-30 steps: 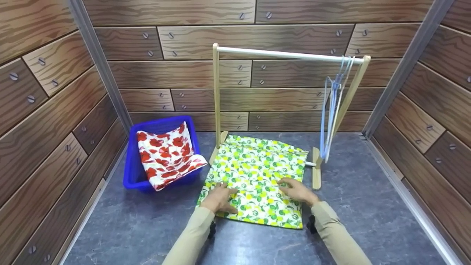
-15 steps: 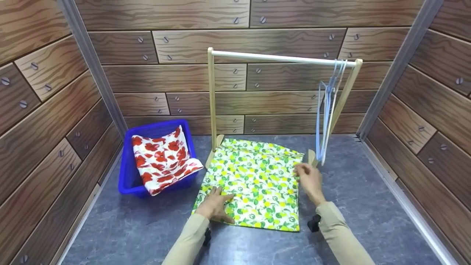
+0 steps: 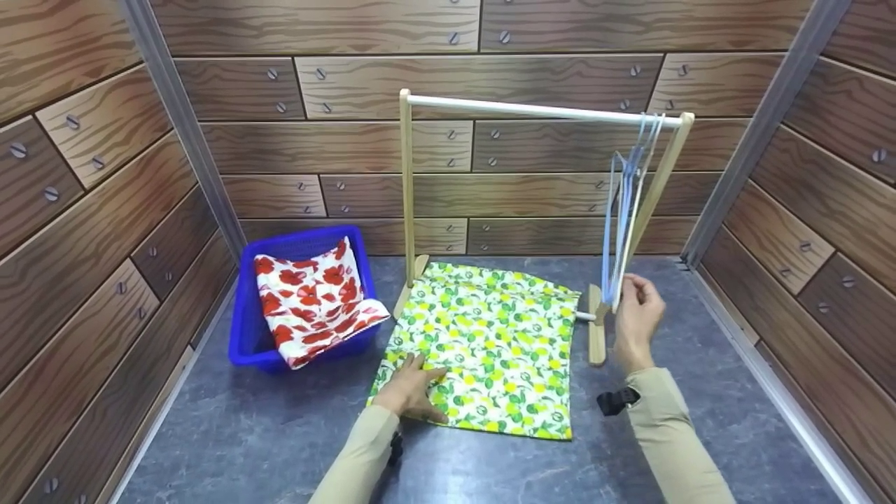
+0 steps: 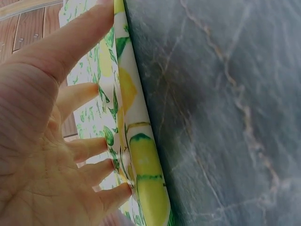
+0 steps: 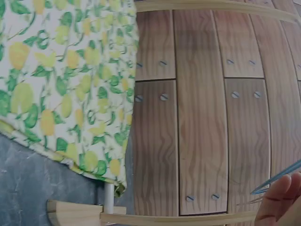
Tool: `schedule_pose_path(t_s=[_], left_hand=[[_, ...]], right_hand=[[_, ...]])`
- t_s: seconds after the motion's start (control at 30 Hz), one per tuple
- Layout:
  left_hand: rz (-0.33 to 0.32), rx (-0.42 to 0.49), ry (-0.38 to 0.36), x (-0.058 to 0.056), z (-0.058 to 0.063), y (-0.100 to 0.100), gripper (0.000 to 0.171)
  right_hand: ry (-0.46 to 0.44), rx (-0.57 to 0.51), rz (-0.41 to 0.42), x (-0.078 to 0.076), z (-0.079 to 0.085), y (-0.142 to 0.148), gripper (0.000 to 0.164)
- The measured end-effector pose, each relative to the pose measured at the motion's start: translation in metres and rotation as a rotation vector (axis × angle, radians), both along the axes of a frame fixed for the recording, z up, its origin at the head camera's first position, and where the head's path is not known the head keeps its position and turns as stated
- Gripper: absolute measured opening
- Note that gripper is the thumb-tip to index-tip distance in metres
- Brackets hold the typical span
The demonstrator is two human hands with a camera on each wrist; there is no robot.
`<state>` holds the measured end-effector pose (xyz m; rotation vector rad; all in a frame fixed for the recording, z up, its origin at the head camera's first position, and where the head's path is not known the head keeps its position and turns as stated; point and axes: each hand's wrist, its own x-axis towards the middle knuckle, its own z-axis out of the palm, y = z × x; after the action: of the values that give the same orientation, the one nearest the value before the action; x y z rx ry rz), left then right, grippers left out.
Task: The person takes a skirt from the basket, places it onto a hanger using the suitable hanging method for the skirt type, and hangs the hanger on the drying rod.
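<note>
A folded cloth (image 3: 483, 350) printed with lemons and green leaves lies flat on the dark marbled surface. My left hand (image 3: 413, 392) rests on its near left part, fingers spread; the left wrist view shows the fingertips touching the cloth near its folded edge (image 4: 141, 141). Several thin blue and white clothes hangers (image 3: 623, 231) hang at the right end of a rack's rail. At their lower ends is my right hand (image 3: 638, 318), fingers bent beside the white one. In the right wrist view only some fingers (image 5: 277, 197) show by a hanger; whether they pinch it is unclear.
The wooden rack (image 3: 408, 189) with a white top rail (image 3: 539, 108) stands behind the cloth, whose far end covers part of its base. A blue basket (image 3: 241, 336) holding a red-flowered cloth (image 3: 308, 294) stands left. Wood-patterned walls (image 3: 336, 147) enclose the sides and back.
My right hand has moved off the lemon cloth, past its right edge, to the right side of the hangers. My left hand stays on the cloth. The view has shifted slightly.
</note>
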<state>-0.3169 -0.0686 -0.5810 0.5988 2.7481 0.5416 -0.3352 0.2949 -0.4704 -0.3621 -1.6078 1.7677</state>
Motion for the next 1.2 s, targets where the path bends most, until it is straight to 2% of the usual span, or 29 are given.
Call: schedule_pose_path(t_s=[0.13,0.23,0.33,0.43,0.53,0.63,0.7,0.83,0.97,1.2], left_hand=[[-0.003,0.011,0.017,0.0,0.0,0.0,0.091],[0.0,0.015,0.002,-0.001,0.001,0.001,0.091],[0.002,0.015,-0.018,-0.001,0.002,0.001,0.091],[0.0,0.017,-0.018,-0.002,0.002,0.001,0.091],[0.003,0.019,-0.018,-0.001,0.002,0.001,0.091],[0.011,0.027,-0.021,0.0,0.001,0.0,0.091],[0.013,0.031,-0.024,0.001,-0.001,-0.001,0.091],[0.01,0.035,-0.023,0.001,-0.002,-0.001,0.091],[0.004,0.032,-0.013,0.0,-0.003,-0.001,0.091],[0.0,0.052,-0.01,0.0,-0.003,-0.002,0.091]], right_hand=[[0.046,-0.027,-0.003,0.0,0.014,0.001,0.014],[0.09,-0.05,0.009,-0.001,0.027,0.002,0.015],[0.127,-0.004,-0.007,0.001,0.044,0.002,0.018],[0.107,0.159,-0.057,0.002,0.06,0.0,0.025],[0.016,0.442,-0.116,0.004,0.072,-0.003,0.042],[-0.041,0.685,-0.131,0.003,0.076,-0.005,0.054],[-0.052,0.786,-0.125,0.002,0.075,-0.006,0.056],[-0.02,0.846,-0.126,-0.001,0.071,-0.005,0.05],[-0.004,0.896,-0.173,-0.003,0.069,-0.002,0.041],[-0.076,1.064,-0.241,-0.005,0.071,0.006,0.043]])
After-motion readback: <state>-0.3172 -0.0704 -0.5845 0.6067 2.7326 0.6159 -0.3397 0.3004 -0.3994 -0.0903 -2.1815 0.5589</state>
